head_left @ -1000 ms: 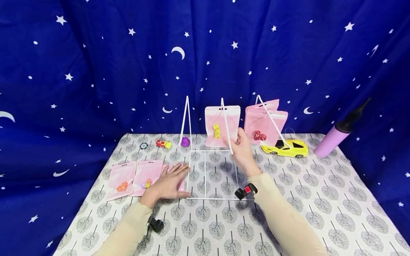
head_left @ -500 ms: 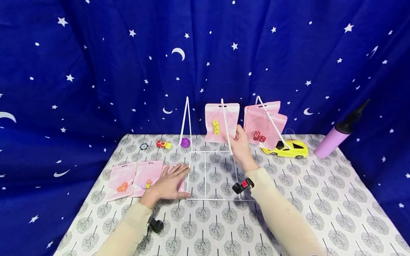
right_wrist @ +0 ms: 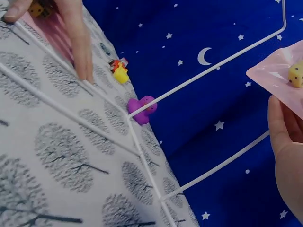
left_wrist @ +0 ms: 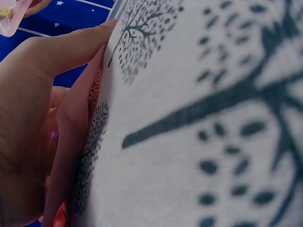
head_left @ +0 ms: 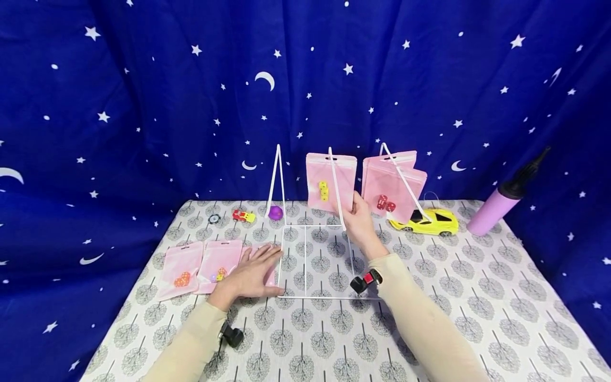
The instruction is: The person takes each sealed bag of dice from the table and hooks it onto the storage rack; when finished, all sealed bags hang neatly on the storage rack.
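Note:
In the head view, a white wire display rack (head_left: pixel 305 260) stands mid-table with three sloping prongs. My right hand (head_left: pixel 360 225) pinches the lower right edge of a pink zip bag (head_left: pixel 315 178) holding yellow dice (head_left: pixel 324 191). The slot at this bag's top is at the middle prong; whether the prong passes through it is hard to tell. My left hand (head_left: pixel 255 273) lies flat with spread fingers over another pink bag (head_left: pixel 271 273), its thumb and fingertips at the rack's left base wire. In the left wrist view, the thumb (left_wrist: pixel 80 47) lies beside that bag's raised edge (left_wrist: pixel 73 127).
Two pink bags with red dice (head_left: pixel 391 183) hang on the right prong. Left of the rack lie pink bags with orange dice (head_left: pixel 181 265) and mixed dice (head_left: pixel 224 260). Behind are a purple toy (head_left: pixel 276 213), small car (head_left: pixel 244 216), yellow car (head_left: pixel 425 222) and purple pump (head_left: pixel 494 212).
My right hand has raised the yellow-dice bag slightly at the middle prong. The bags on the right prong have shifted a little. My left hand has stayed in place.

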{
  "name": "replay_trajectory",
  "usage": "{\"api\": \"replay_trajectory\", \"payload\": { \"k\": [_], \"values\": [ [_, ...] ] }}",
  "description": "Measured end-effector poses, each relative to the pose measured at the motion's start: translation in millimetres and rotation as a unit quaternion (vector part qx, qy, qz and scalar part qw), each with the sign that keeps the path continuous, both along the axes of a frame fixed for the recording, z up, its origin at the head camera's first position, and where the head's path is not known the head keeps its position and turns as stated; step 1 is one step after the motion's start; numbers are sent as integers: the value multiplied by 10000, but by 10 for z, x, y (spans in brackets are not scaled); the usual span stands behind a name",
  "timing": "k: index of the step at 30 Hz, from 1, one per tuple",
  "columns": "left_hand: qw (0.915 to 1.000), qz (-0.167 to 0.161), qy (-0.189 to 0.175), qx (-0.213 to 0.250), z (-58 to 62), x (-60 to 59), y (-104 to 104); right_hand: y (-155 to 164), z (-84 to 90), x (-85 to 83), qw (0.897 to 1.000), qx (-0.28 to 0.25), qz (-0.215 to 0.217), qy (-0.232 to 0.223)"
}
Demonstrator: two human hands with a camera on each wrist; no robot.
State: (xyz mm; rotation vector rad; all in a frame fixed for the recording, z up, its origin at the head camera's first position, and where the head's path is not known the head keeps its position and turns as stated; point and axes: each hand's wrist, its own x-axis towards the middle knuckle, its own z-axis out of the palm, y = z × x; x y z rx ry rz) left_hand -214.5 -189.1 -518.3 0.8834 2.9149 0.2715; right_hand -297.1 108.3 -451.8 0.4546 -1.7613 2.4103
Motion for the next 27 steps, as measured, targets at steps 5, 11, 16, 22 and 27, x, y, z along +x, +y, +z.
{"api": "replay_trajectory", "payload": {
  "k": [5,11,16,22,27],
  "values": [
    [10000,-19,24,-14,3,11,-3,58,-81,88,9981,-29,520,-334],
    [10000,-31,15,2,0,9,-3,139,-191,181,9946,-95,893,-518],
    [10000,9,-43,4,-10,-1,-6,240,-288,232,9915,41,1134,-634],
    [10000,-11,-25,-7,-17,-5,-13,360,-389,322,9886,883,973,-731],
    [10000,-27,-34,74,-10,3,-12,481,-468,455,9817,1570,938,-530]
  ]
}}
